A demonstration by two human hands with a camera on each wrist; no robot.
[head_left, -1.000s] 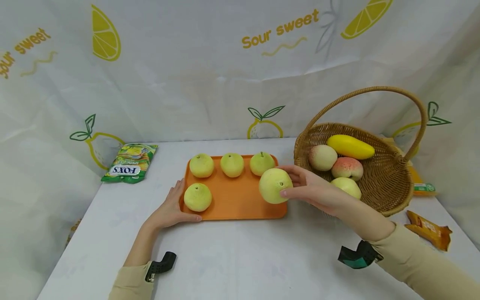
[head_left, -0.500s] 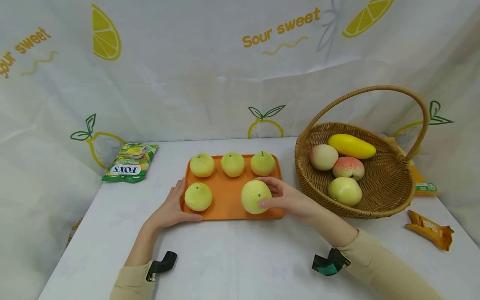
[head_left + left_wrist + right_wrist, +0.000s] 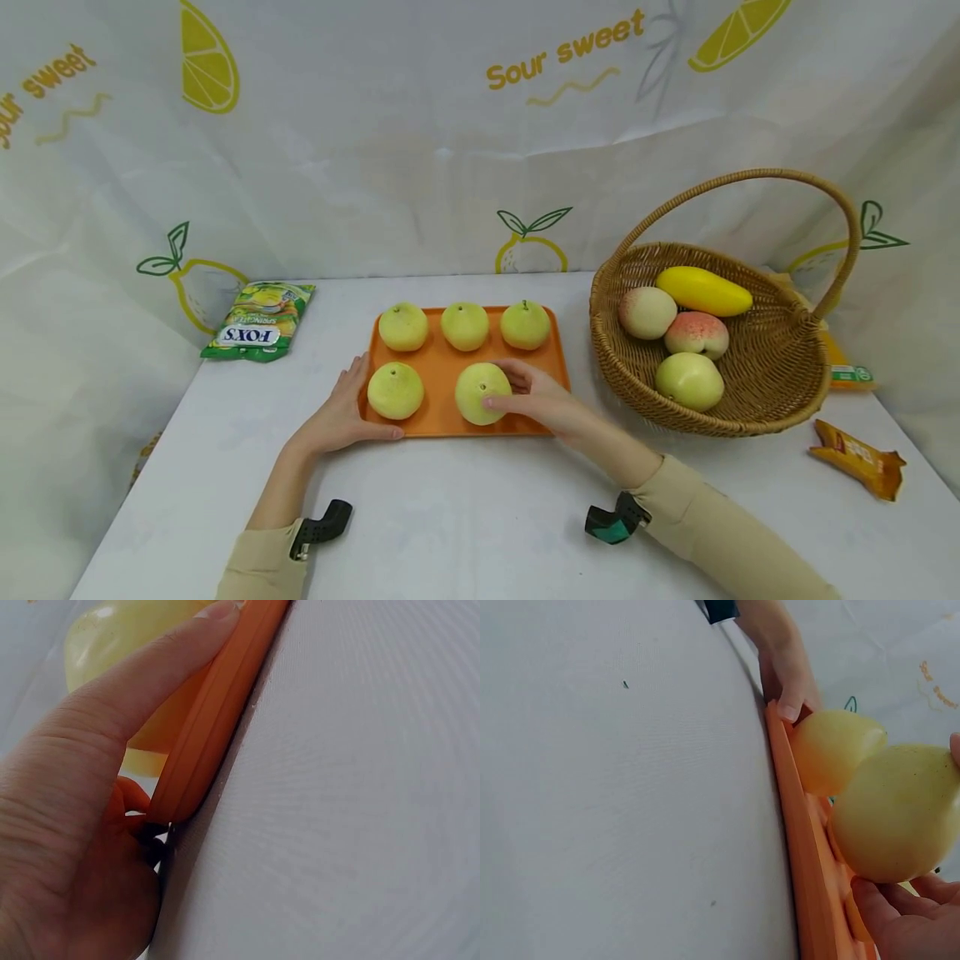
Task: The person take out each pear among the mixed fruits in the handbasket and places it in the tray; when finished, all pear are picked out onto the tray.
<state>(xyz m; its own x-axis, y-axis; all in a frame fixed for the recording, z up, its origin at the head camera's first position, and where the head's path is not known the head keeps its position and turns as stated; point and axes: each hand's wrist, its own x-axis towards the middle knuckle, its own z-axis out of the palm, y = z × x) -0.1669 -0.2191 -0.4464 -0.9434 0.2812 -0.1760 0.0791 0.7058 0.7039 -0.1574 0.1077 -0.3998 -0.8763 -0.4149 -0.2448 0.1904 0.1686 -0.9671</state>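
In the head view my right hand (image 3: 536,398) holds a pale yellow pear (image 3: 480,393), thumb on the near side, over the front middle of an orange tray (image 3: 442,425). The right wrist view has fingers (image 3: 889,911) under this pear (image 3: 892,817); whether it touches the tray is unclear. My left hand (image 3: 341,414) lies at the tray's front left corner, fingers along the left side, thumb along the front rim. Beside it sits another pear (image 3: 395,390). Across the back of the tray stand three more pears, left (image 3: 403,327), middle (image 3: 464,326) and right (image 3: 525,324).
A wicker basket (image 3: 780,392) with a tall handle stands to the right, holding two peaches (image 3: 697,335), a yellow papaya-like fruit (image 3: 703,292) and a pale green fruit (image 3: 690,382). A green candy bag (image 3: 258,322) lies back left, an orange-brown packet (image 3: 857,460) at far right.
My right hand has carried the pear left and down, from the tray's right end to its front middle. The left hand has stayed at the tray's corner.
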